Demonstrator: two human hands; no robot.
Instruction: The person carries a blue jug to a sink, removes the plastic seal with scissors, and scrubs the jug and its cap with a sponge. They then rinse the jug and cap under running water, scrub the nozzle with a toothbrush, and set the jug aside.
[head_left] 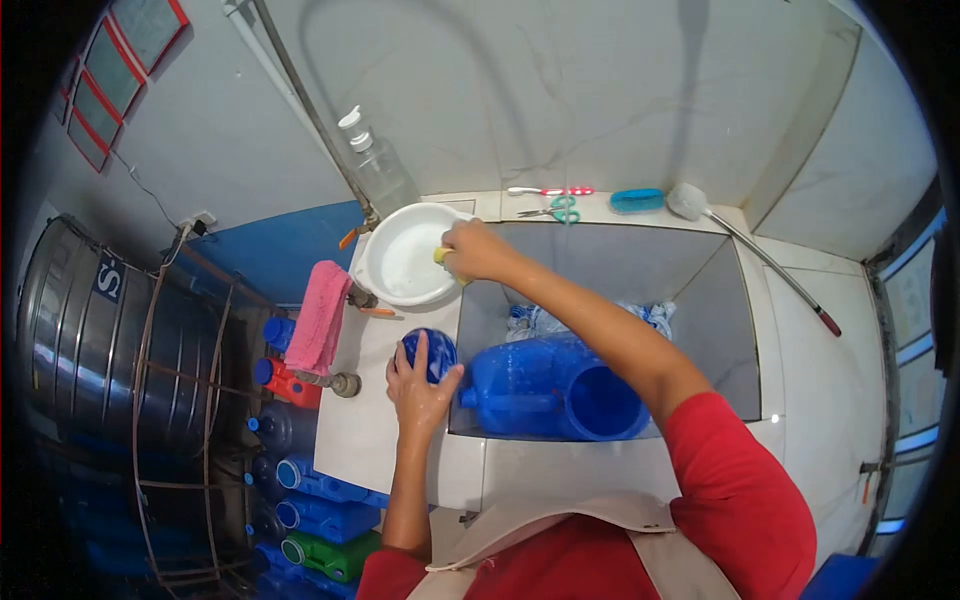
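My left hand [412, 388] is on the white tiled ledge, its fingers curved over a round blue lid-like piece [440, 355] with whitish suds on it. My right hand [478, 250] reaches across to the rim of a white plastic basin [375, 265] and grips a yellow sponge [440, 256], mostly hidden by the fingers. Whitish liquid lies in the basin. Below my right forearm, a large blue water jug [515, 390] rests on its side in the grey tiled sink [700, 330], its wide round opening facing me.
Crumpled blue-and-white plastic [655, 318] lies behind the jug. Along the back ledge are a toothbrush [550, 191], scissors [560, 210], a blue brush [637, 201] and a long-handled brush [760, 255]. A pump bottle [375, 165], pink towel [318, 315] and several jugs [325, 515] are leftward.
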